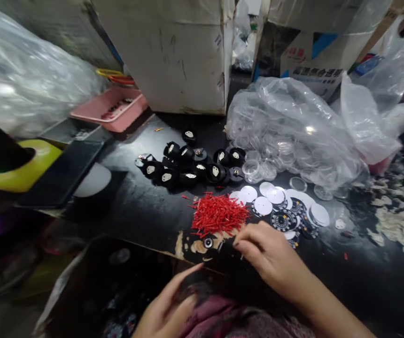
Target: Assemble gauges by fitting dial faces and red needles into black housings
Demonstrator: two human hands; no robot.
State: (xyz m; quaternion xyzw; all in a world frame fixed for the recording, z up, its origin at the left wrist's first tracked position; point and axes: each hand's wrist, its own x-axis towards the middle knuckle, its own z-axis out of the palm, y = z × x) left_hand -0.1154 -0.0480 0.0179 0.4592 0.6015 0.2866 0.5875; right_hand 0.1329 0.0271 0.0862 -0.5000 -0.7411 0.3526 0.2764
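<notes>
My left hand (170, 305) is low in front of the table edge, its fingers curled around something dark and blurred that I cannot make out. Over the near edge of the table, my right hand (275, 258) has thumb and fingers pinched together; what they hold, if anything, is too small to name. Just beyond it lies a heap of small red pointers (219, 213). A small round metal-rimmed piece (208, 242) sits at the heap's near side. White discs (262, 206) and printed black dials (283, 219) are spread beside my right hand.
Black round housings (190, 176) cluster behind the red heap. Clear plastic rings (258, 169) spill from a plastic bag (293, 108). On the left are a pink tray (131, 115), a dark phone-like slab (63, 176) and a yellow tape roll (43, 162). A large box (174, 61) stands behind.
</notes>
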